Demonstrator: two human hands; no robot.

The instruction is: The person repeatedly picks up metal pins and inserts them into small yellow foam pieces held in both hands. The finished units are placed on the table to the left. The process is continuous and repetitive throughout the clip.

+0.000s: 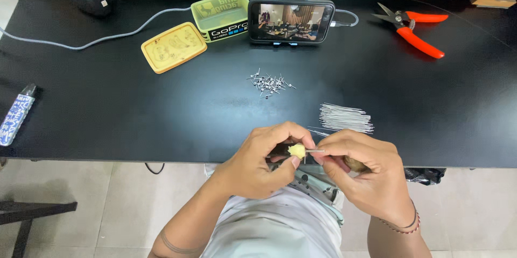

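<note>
My left hand (261, 161) pinches a small pale yellow lump (297, 151) on a dark stick, held just off the near edge of the black table (134, 112). My right hand (361, 174) grips a thin metal pin (314, 151) whose tip touches the lump; a brown object sits hidden in that palm. On the table beyond my hands lie a bundle of long thin wires (344, 118) and a small heap of short cut metal pieces (269, 83).
Farther back stand a phone on a blue stand (291, 20), an open yellow-green plastic box (221, 15), its orange lid (173, 47), and red-handled cutters (417, 26). A grey cable (97, 40) runs at left; a patterned pen-like device (16, 113) lies near the left edge.
</note>
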